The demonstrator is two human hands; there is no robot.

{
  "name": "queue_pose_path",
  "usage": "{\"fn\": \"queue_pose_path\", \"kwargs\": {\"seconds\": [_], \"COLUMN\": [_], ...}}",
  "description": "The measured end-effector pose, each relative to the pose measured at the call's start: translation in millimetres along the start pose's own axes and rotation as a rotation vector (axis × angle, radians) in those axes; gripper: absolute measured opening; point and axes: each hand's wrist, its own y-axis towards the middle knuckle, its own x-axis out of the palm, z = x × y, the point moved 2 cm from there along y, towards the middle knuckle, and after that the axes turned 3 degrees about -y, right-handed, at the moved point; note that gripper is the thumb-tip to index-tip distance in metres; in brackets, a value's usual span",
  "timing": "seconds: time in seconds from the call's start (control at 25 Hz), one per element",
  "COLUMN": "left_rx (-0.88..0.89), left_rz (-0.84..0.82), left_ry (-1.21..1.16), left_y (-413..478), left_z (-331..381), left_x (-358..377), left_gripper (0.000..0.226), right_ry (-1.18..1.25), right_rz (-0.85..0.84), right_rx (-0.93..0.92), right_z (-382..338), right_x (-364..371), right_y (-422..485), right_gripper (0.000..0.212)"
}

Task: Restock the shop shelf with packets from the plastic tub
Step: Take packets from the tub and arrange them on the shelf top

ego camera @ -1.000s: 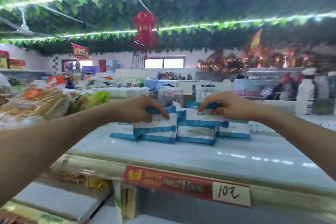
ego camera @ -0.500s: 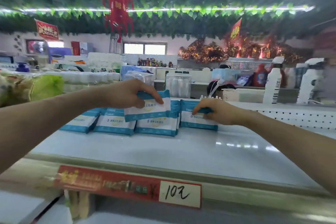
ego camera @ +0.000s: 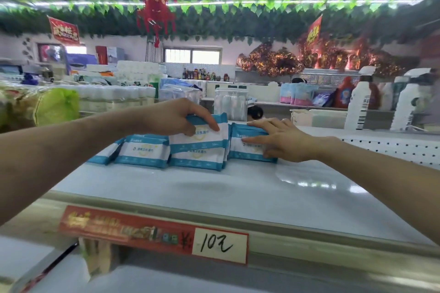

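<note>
White-and-blue plastic packet (ego camera: 202, 140): top edge clamped under curled fingers of left hand (ego camera: 171, 118)
Right hand (ego camera: 283, 140): fingers straight, slightly apart, laid on neighbouring packet (ego camera: 245, 153)

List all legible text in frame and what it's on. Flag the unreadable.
"10元", handwritten, after a printed "¥:": price tag on the shelf edge.
"卫生湿巾": blue-and-white packets; leading characters blurred.
Red label strip beside the tag: blurred.
Red banner, red lantern, white bottles: unreadable.
</note>
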Motion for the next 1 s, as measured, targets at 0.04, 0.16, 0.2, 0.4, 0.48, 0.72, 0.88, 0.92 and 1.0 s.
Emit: {"fn": "queue_pose_path", "kwargs": {"seconds": [0.04,0.16,0.2,0.4,0.48,0.72,0.88,0.92,1.0], "left_rx": [0.019,0.102,0.131,0.23,0.284,0.434,0.434,0.415,0.37], "left_rz": [-0.015,-0.06,-0.085,-0.292,-0.334,-0.204,-0.198,-0.196,-0.161], "left_ry": [-0.003,-0.024,-0.018,0.26,0.448,0.945,1.002,0.977,0.869], "left_y": [7,37,50,113,126,140,141,139,128], "left_z": [7,30,37,48,40,30,29,27,25], "left_x": [3,12,17,58,72,84,85,83,73], "left_gripper": [0.058,0.058,0.058,0.058,0.063,0.081,0.085,0.084,0.081], "right_ry": [0.038,0.205,0.23,0.274,0.254,0.251,0.251,0.253,0.269], "right_rz": [0.012,0.179,0.248,0.505,0.514,0.501,0.498,0.495,0.499], "right_rx": [0.026,0.183,0.233,0.359,0.347,0.313,0.271,0.26,0.249], "right_z": [4,21,26,46,52,60,48,43,33], "right_x": [-5,-26,-33,-47,-43,-34,-37,-40,-49], "right_y": [-4,-25,-35,-86,-100,-106,-94,-90,-79], "right_gripper": [0.066,0.073,0.073,0.065,0.067,0.064,0.063,0.063,0.061]}}
